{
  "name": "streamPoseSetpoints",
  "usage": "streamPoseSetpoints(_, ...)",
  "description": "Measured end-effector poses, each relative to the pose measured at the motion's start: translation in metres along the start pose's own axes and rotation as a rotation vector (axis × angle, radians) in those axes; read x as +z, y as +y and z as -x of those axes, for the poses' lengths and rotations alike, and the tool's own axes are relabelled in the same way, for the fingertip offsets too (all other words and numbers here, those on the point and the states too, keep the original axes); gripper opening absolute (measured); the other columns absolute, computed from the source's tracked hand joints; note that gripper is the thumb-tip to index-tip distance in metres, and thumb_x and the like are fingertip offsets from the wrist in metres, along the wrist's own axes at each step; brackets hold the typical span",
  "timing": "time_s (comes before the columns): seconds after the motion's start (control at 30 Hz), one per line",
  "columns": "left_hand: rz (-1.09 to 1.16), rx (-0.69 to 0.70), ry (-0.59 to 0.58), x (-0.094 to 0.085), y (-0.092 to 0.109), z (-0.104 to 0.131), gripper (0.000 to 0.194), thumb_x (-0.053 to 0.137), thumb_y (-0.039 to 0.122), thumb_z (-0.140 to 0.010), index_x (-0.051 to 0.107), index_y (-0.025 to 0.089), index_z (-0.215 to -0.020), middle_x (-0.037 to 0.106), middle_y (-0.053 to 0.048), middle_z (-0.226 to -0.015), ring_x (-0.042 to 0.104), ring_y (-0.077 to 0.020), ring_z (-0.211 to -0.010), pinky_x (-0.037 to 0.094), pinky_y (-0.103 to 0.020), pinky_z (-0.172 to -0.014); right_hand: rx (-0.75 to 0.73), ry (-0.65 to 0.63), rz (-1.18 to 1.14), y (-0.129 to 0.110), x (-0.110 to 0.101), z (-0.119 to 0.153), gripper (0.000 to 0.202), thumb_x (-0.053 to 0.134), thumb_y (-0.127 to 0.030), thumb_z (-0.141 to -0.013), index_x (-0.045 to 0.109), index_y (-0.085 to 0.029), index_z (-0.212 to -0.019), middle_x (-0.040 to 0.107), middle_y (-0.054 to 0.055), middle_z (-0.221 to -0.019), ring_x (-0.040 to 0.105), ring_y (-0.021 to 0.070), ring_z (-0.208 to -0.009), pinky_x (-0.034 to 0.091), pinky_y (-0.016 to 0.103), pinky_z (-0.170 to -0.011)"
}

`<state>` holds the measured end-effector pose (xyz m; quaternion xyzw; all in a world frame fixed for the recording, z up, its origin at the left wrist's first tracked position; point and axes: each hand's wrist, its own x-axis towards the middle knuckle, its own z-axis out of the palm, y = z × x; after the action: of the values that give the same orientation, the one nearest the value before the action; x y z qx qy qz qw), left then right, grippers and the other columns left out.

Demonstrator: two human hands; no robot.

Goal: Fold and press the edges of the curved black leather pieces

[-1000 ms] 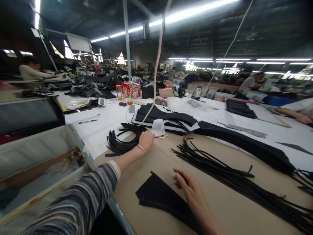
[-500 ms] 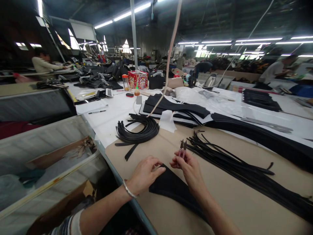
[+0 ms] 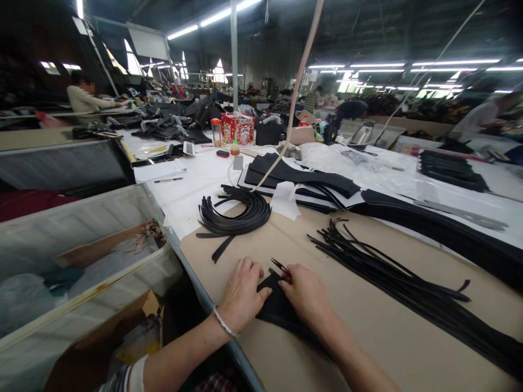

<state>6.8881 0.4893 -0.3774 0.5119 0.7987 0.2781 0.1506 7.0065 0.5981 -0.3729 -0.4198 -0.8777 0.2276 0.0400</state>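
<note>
A black leather-like piece (image 3: pixel 275 308) lies on the tan board at the table's near edge, its narrow end pointing away from me. My left hand (image 3: pixel 242 291) grips the left side of that end, thumb on top and fingers bent at the edge. Inside my right hand (image 3: pixel 306 294) is a small pair of thread snips (image 3: pixel 279 265); the dark blades point up and left, just beyond the piece's tip, and the handles are mostly hidden. My right thumb touches the top of the piece.
A coil of black strips (image 3: pixel 249 215) lies beyond my left hand. Long black strips (image 3: pixel 379 272) stretch along the right. Stacked black panels (image 3: pixel 302 177) and a white paper scrap (image 3: pixel 286 200) lie farther back. Bins (image 3: pixel 93 267) stand left of the table's edge.
My right hand has lowered to the black piece, and the snips have swung from upright to pointing left. My left hand stays at the piece's edge. The view has shifted slightly.
</note>
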Motion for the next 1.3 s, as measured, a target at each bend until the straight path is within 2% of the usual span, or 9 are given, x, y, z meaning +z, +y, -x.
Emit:
streamPoseSetpoints(0.23,0.094,-0.020,0.024,0.001,-0.001,0.003,0.022,0.069,0.014,-0.073,0.053,0.019,-0.087,0.051,-0.005,-0.097,0.045,-0.0246,-0.099,0.039,-0.041,-0.089,0.030,-0.025,-0.096,0.000,-0.002,-0.004,0.004,0.059,-0.015,-0.071,0.057,-0.019,-0.070,0.063,0.003,-0.069,0.055,0.0168,-0.065,0.029,0.025,-0.057)
streamPoseSetpoints(0.37,0.255,-0.042,0.000,0.003,-0.002,-0.003,0.020,0.069,0.013,-0.069,0.058,0.018,-0.085,0.052,-0.004,-0.095,0.045,-0.0243,-0.100,0.036,-0.039,-0.090,-0.021,-0.008,-0.215,0.006,-0.002,0.001,0.004,0.056,-0.016,-0.072,0.054,-0.019,-0.070,0.060,0.001,-0.069,0.053,0.0157,-0.065,0.030,0.026,-0.059)
streamPoseSetpoints(0.47,0.434,-0.066,-0.044,0.009,-0.004,-0.010,0.013,0.069,0.015,-0.066,0.059,0.018,-0.073,0.053,-0.001,-0.084,0.048,-0.0211,-0.091,0.037,-0.034,-0.083,-0.075,-0.038,-0.344,0.011,-0.003,0.002,0.002,0.054,-0.020,-0.073,0.054,-0.019,-0.071,0.057,-0.001,-0.067,0.051,0.0146,-0.064,0.032,0.025,-0.059)
streamPoseSetpoints(0.63,0.848,-0.164,-0.196,0.014,0.001,-0.017,0.023,0.066,0.036,-0.067,0.055,0.016,-0.066,0.051,0.002,-0.064,0.048,-0.0135,-0.062,0.036,-0.026,-0.059,-0.145,-0.114,-0.549,0.019,-0.011,0.000,0.017,0.054,-0.034,-0.075,0.048,-0.019,-0.072,0.048,-0.004,-0.063,0.045,0.0130,-0.060,0.034,0.024,-0.055)
streamPoseSetpoints(0.73,1.058,-0.213,-0.254,0.010,0.008,-0.016,0.038,0.071,0.047,-0.061,0.057,0.014,-0.073,0.057,0.000,-0.066,0.051,-0.0129,-0.060,0.039,-0.026,-0.059,-0.211,-0.149,-0.629,0.020,-0.025,0.003,0.026,0.054,-0.043,-0.080,0.048,-0.018,-0.072,0.047,-0.003,-0.066,0.045,0.0135,-0.063,0.035,0.025,-0.057)
streamPoseSetpoints(0.83,1.166,-0.226,-0.245,0.004,0.013,-0.015,0.043,0.078,0.048,-0.057,0.060,0.013,-0.074,0.061,-0.002,-0.069,0.054,-0.0135,-0.065,0.041,-0.026,-0.064,-0.259,-0.141,-0.496,0.019,-0.047,0.008,0.041,0.038,-0.053,-0.093,0.058,-0.019,-0.082,0.053,-0.001,-0.071,0.051,0.0165,-0.070,0.038,0.027,-0.064)
streamPoseSetpoints(0.93,1.211,-0.223,-0.236,0.000,0.016,-0.014,0.042,0.082,0.045,-0.055,0.063,0.012,-0.072,0.064,-0.003,-0.072,0.056,-0.0142,-0.067,0.042,-0.026,-0.067,-0.321,-0.134,-0.263,0.019,-0.070,0.011,0.053,0.025,-0.056,-0.097,0.065,-0.022,-0.092,0.061,0.002,-0.081,0.057,0.0204,-0.083,0.040,0.031,-0.076)
streamPoseSetpoints(1.13,1.240,-0.189,-0.270,-0.008,0.024,-0.012,0.041,0.081,0.043,-0.058,0.072,0.011,-0.083,0.069,-0.006,-0.079,0.061,-0.0194,-0.077,0.044,-0.029,-0.077,-0.367,-0.124,0.162,0.021,-0.095,0.003,0.042,0.034,-0.056,-0.096,0.067,-0.035,-0.108,0.061,0.003,-0.089,0.061,0.0216,-0.083,0.039,0.030,-0.069)
streamPoseSetpoints(1.3,1.225,-0.165,-0.287,-0.008,0.025,-0.011,0.041,0.079,0.042,-0.061,0.074,0.011,-0.088,0.070,-0.006,-0.078,0.061,-0.0209,-0.079,0.043,-0.031,-0.079,-0.445,-0.171,0.256,0.018,-0.104,-0.008,0.036,0.038,-0.056,-0.096,0.066,-0.038,-0.109,0.061,0.000,-0.087,0.061,0.0198,-0.083,0.035,0.027,-0.065)
